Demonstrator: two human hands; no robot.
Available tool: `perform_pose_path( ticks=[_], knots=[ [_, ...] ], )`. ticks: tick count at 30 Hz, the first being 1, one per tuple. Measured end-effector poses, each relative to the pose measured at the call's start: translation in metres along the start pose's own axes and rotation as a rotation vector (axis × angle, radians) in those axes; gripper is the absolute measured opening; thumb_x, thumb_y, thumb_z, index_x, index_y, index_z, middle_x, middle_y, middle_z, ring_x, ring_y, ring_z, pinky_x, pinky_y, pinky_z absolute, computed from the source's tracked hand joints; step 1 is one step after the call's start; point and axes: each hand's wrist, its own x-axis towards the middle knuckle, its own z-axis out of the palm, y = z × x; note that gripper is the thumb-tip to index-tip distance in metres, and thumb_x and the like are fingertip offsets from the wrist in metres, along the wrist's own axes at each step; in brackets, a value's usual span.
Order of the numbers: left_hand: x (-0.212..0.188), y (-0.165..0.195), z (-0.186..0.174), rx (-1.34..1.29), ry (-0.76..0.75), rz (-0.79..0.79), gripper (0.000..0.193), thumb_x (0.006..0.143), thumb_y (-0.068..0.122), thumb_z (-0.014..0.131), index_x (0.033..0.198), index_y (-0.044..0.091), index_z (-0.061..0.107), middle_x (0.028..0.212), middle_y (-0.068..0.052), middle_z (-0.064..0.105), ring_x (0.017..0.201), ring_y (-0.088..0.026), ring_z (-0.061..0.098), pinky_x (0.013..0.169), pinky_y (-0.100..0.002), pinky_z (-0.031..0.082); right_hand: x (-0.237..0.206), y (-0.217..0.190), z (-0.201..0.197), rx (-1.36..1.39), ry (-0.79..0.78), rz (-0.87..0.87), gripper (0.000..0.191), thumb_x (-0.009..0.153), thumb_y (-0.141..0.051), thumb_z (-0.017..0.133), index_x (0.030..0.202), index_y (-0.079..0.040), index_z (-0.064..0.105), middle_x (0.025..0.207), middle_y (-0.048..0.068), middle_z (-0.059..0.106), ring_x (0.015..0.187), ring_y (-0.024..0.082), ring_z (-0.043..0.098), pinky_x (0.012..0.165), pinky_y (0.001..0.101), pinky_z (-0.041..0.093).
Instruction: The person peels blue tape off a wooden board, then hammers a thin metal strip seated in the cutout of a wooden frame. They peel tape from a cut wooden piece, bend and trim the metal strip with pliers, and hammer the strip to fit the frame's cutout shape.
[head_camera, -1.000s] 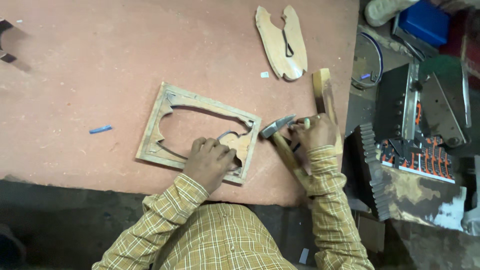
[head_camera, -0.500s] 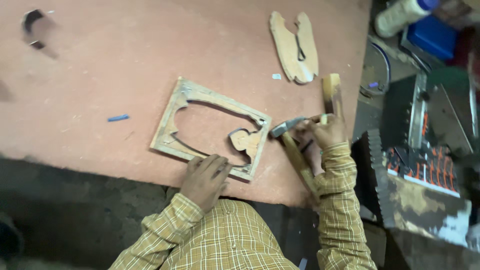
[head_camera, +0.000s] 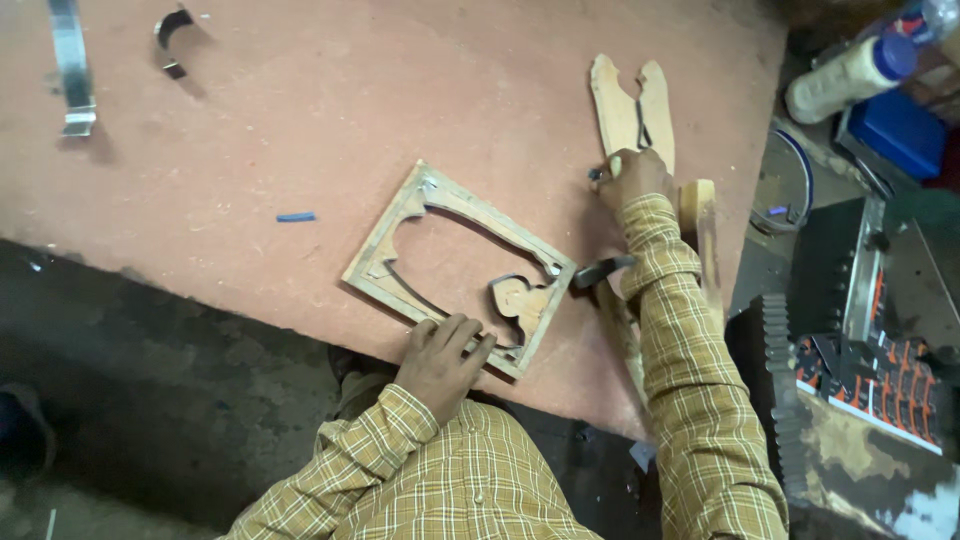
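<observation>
Both hands moved: right hand (head_camera: 632, 180) left hammer (head_camera: 603, 271), reaching upward.

A: From where does the camera look?

B: It sits on the person's head and faces almost straight down on the reddish tabletop (head_camera: 250, 130).

A: How near is it?

B: Rather near; the two checked sleeves enter from the bottom edge, and a cluttered shelf (head_camera: 860, 330) fills the right side.

A: Is there a second view?

B: No, only this one.
</observation>
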Motion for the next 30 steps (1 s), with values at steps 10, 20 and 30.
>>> perform_pose_path(
  ticks=[10, 20, 30],
  knots=[
    [-0.027, -0.013, -0.014, -0.118, 0.177, -0.055, 0.046, 0.085, 0.012, 0.069, 0.13, 0.003, 0.065, 0.133, -0.016, 0.059, 0.127, -0.034, 0.052, 0.108, -0.05, 0.037, -0.002, 0.004, 0.013, 0.005, 0.005, -0.213, 0.024, 0.079, -0.029, 0.084, 0.098, -0.017, 0.082, 0.103, 0.017, 0.073, 0.093, 0.038, 0.07, 0.084, 0.0483, 0.056],
    [-0.03, -0.015, -0.022, -0.145, 0.213, -0.06, 0.044, 0.084, 0.011, 0.07, 0.127, 0.004, 0.066, 0.131, -0.016, 0.061, 0.124, -0.036, 0.053, 0.106, -0.05, 0.041, 0.01, -0.005, 0.009, -0.194, -0.232, -0.217, 0.024, 0.086, -0.035, 0.078, 0.101, -0.016, 0.08, 0.097, 0.02, 0.073, 0.091, 0.041, 0.071, 0.083, 0.0508, 0.057],
    [-0.027, -0.012, -0.026, -0.148, 0.239, -0.064, 0.036, 0.087, 0.012, 0.07, 0.122, 0.004, 0.068, 0.127, -0.012, 0.064, 0.121, -0.034, 0.055, 0.102, -0.048, 0.041, -0.007, 0.008, 0.022, 0.111, -0.107, -0.243, 0.018, 0.085, -0.02, 0.075, 0.1, -0.01, 0.073, 0.091, 0.022, 0.073, 0.086, 0.042, 0.071, 0.082, 0.0474, 0.058]
  ],
)
